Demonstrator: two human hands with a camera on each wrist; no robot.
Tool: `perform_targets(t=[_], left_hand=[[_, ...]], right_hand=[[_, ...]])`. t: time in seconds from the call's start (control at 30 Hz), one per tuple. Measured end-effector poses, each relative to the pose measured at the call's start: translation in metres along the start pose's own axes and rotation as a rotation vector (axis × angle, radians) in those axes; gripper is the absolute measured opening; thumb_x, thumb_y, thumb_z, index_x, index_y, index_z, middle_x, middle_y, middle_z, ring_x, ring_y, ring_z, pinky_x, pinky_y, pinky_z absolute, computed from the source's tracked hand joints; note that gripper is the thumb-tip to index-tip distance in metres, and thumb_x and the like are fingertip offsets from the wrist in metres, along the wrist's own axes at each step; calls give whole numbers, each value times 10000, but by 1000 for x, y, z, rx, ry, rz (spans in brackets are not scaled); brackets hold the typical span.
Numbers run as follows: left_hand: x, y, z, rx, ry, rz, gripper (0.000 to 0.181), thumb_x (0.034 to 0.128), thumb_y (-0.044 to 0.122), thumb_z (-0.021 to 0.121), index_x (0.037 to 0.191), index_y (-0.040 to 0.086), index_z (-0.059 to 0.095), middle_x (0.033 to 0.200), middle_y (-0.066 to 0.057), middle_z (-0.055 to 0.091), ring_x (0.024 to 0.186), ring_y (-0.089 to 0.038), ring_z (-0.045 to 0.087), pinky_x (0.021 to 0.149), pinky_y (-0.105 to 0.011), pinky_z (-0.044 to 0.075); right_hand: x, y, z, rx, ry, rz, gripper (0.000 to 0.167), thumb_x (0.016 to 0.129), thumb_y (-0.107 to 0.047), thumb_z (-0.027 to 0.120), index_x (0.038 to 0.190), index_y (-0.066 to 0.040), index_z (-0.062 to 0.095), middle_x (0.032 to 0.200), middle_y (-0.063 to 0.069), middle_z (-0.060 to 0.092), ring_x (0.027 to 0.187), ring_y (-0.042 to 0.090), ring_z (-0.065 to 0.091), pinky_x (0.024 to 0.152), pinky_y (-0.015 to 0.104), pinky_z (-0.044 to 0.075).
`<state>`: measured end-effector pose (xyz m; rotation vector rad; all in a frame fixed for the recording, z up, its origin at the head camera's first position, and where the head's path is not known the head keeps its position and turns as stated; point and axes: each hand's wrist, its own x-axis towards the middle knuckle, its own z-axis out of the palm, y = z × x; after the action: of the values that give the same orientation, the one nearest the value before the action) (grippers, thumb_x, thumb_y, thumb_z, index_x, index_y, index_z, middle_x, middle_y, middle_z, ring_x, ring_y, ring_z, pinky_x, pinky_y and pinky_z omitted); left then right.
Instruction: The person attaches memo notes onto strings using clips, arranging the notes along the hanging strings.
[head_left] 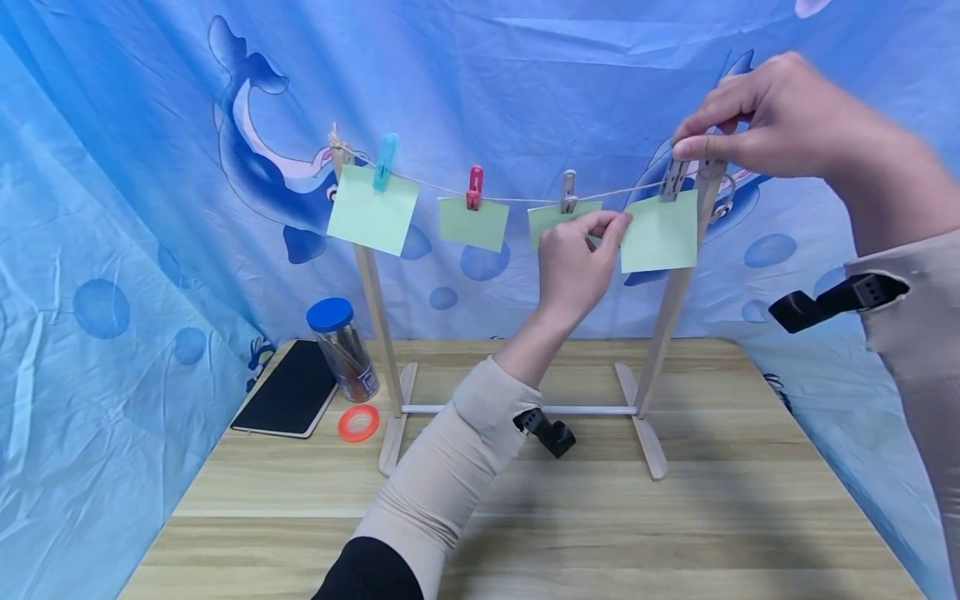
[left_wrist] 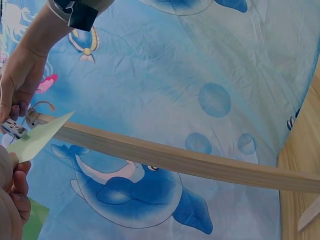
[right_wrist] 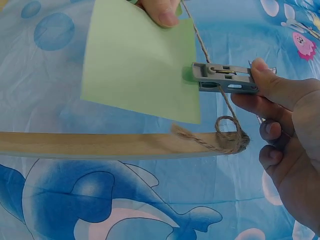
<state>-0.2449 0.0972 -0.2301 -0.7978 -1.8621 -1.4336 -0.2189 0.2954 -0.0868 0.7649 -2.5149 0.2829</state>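
In the head view my right hand (head_left: 795,121) pinches the tail end of a grey clothespin (head_left: 674,180) between thumb and index finger. The right wrist view shows that clothespin (right_wrist: 225,77) across the twine (right_wrist: 200,42), its front end on the edge of a light green paper square (right_wrist: 140,65). My left hand (head_left: 573,262) pinches the upper left corner of this paper square (head_left: 660,237) between thumb and fingertips. Behind the left hand hangs another green paper (head_left: 543,221) under a grey clothespin (head_left: 568,192), partly hidden.
The twine runs between two wooden posts (head_left: 378,308). Further left, a red clothespin (head_left: 474,187) and a turquoise clothespin (head_left: 386,162) hold green papers. On the wooden table (head_left: 525,500) are a blue-lidded jar (head_left: 345,350), a black notebook (head_left: 288,387) and an orange tape roll (head_left: 358,423).
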Motion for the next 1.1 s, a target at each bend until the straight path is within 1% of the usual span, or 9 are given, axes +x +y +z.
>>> perform_targets(t=[0.33, 0.4, 0.53, 0.63, 0.73, 0.87, 0.97, 1.03, 1.1], left_hand=[[2, 2, 2, -7, 28, 2, 181, 979, 169, 696, 957, 14, 789, 761, -63, 726, 446, -30, 486, 440, -181, 374], [2, 2, 2, -6, 25, -2, 184, 979, 173, 696, 961, 15, 789, 763, -64, 726, 451, -31, 492, 444, -179, 380], [2, 2, 3, -3, 27, -6, 193, 977, 185, 701, 975, 13, 789, 777, -68, 732, 470, -39, 514, 453, -179, 387], [2, 2, 3, 8, 28, -14, 200, 974, 197, 706, 993, 16, 790, 794, -61, 743, 497, -21, 538, 454, -176, 397], [0, 2, 4, 15, 8, -38, 208, 973, 210, 708, 1014, 23, 790, 819, -49, 753, 515, -2, 552, 456, -174, 413], [-4, 1, 5, 34, -56, -88, 248, 982, 263, 694, 1056, 45, 788, 877, -33, 762, 541, -5, 566, 494, -170, 443], [-9, 0, 6, 60, -107, -116, 286, 993, 313, 673, 1086, 66, 783, 920, -21, 766, 594, -5, 599, 577, -142, 460], [-12, -2, 7, 64, -127, -119, 292, 997, 325, 665, 1088, 73, 782, 931, -20, 768, 633, -14, 628, 613, -127, 469], [-15, -4, 7, 63, -145, -123, 289, 999, 332, 660, 1084, 86, 784, 933, -12, 769, 658, -9, 640, 643, -122, 474]], right_hand=[[-1, 2, 3, -2, -49, -35, 235, 962, -119, 709, 1155, 10, 746, 1080, 178, 698, 828, 91, 439, 594, 93, 408], [-2, 4, 3, 1, -67, -32, 260, 961, -144, 715, 1174, 4, 740, 1082, 177, 684, 820, 94, 437, 564, 120, 400], [-4, 5, 3, -5, -80, -39, 304, 967, -178, 712, 1231, -28, 721, 1013, 105, 631, 759, 111, 409, 479, 213, 351], [-4, 6, 4, 0, -73, -34, 336, 980, -189, 696, 1277, -33, 696, 1013, 103, 617, 748, 112, 401, 452, 246, 321], [-5, 6, 6, 9, -57, -14, 369, 988, -196, 684, 1317, -28, 667, 1093, 159, 637, 811, 106, 409, 479, 212, 337], [-10, 6, 11, 26, 42, 5, 410, 967, -171, 711, 1350, -43, 644, 1211, 162, 631, 939, 42, 388, 676, 148, 348], [-17, 4, 16, 57, 185, 18, 430, 938, -147, 743, 1349, -61, 649, 1202, -77, 636, 989, -28, 380, 802, 164, 289], [-22, 2, 21, 72, 290, 29, 426, 932, -155, 752, 1339, -72, 659, 1139, -254, 570, 985, -62, 387, 820, 184, 269], [-28, 1, 26, 87, 400, 28, 416, 938, -218, 750, 1320, -75, 674, 1136, -351, 520, 982, -81, 398, 831, 169, 271]])
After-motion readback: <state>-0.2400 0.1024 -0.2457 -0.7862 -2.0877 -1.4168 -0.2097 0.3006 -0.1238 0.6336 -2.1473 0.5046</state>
